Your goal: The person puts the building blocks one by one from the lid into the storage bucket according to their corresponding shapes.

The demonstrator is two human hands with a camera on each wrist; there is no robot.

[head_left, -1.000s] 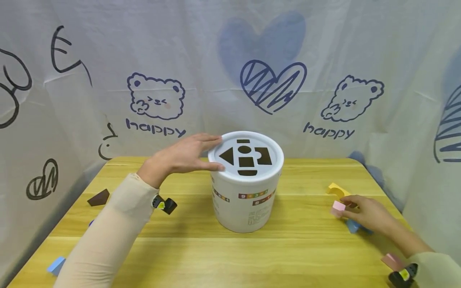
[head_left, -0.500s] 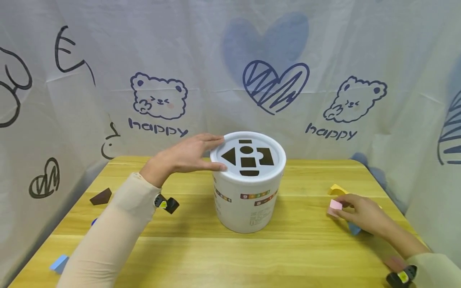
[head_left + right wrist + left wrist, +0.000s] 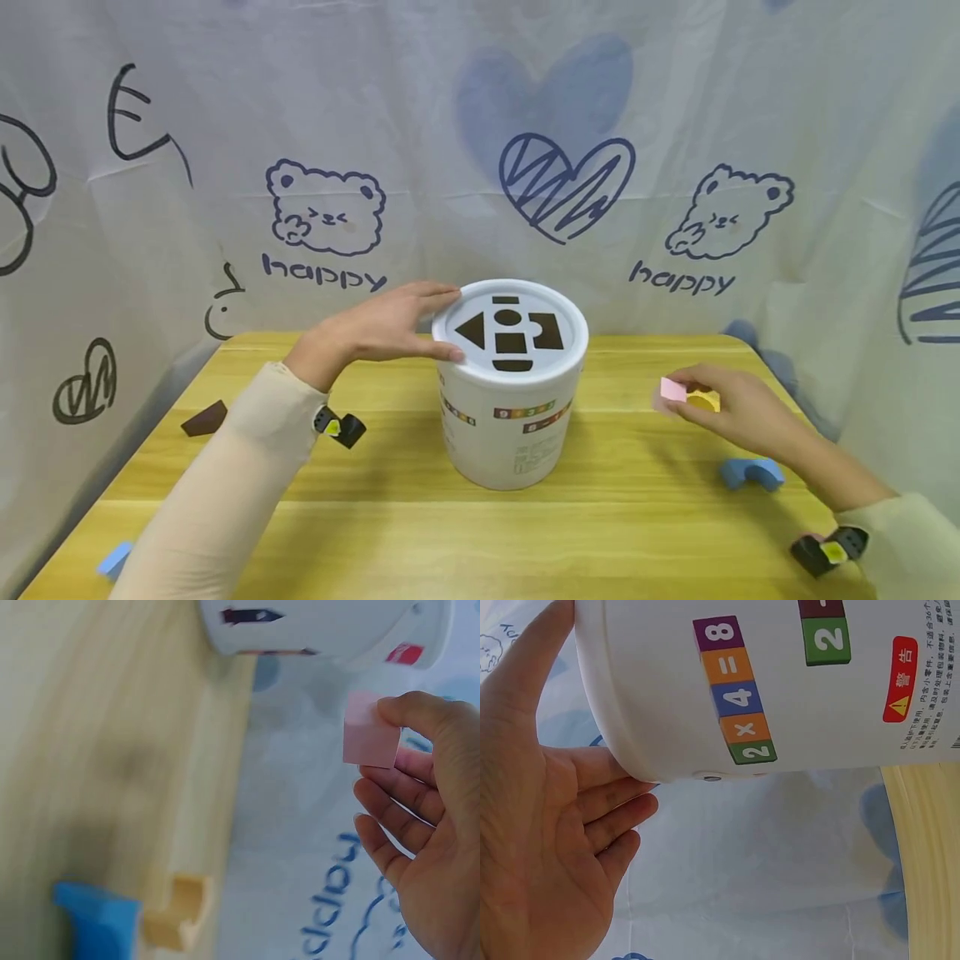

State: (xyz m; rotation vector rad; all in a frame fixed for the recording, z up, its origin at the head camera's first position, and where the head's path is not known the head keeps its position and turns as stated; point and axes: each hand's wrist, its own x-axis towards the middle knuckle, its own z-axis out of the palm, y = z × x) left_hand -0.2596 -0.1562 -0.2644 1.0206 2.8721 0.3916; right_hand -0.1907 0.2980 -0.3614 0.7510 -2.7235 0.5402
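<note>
Pink block [image 3: 672,392] | hung above table [image 3: 450,550], right of white bucket [image 3: 495,454], apart | right hand [image 3: 742,408] pinched it, thumb against fingers; left hand [image 3: 382,325] lay spread at bucket rim | seemed light, stiff; opposite faces suited gripping

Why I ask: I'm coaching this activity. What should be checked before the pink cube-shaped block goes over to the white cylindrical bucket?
1. Block secured: ok; the right hand pinches the pink cube-shaped block, raised off the table.
2. Bucket supported: ok; the left hand rests against the top of the white cylindrical bucket.
3. Dark square opening uncovered: ok; it shows fully.
4. Block above that opening: not ok; it is off to the bucket's right.
5. Block fits the opening: cannot tell; plausible by shape, but unproven.
</note>
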